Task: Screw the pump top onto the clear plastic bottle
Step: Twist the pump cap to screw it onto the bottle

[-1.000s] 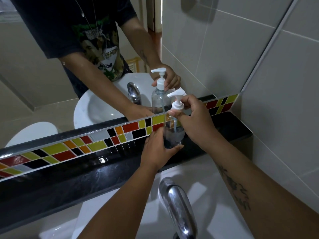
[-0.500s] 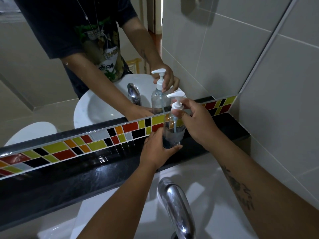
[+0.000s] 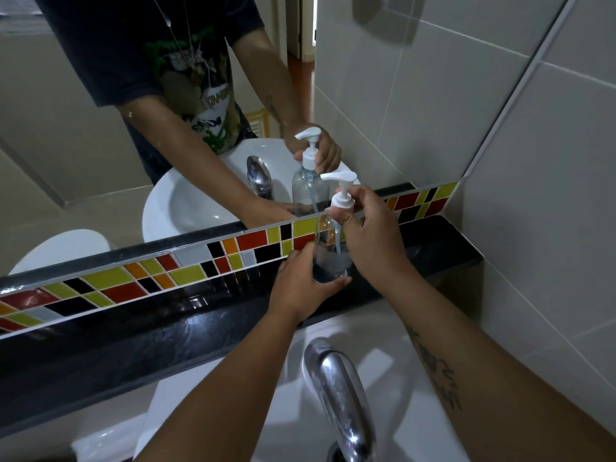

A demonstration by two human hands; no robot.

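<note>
A clear plastic bottle [image 3: 330,258] stands upright on the black ledge [image 3: 166,325] under the mirror. A white pump top [image 3: 341,191] sits on its neck, nozzle pointing left, with its dip tube showing inside the bottle. My left hand [image 3: 300,285] wraps the bottle's lower body from the left. My right hand [image 3: 370,235] pinches the pump's collar at the neck from the right. The mirror repeats both hands and the bottle.
A chrome tap [image 3: 340,395] rises over the white basin [image 3: 393,345] just below my arms. A band of coloured tiles [image 3: 186,271] runs along the ledge. Grey wall tiles [image 3: 533,195] close the right side, near my right forearm.
The pump nozzle has turned slightly under my right fingers, which have shifted their grip on the collar. My left hand has kept the bottle in place.
</note>
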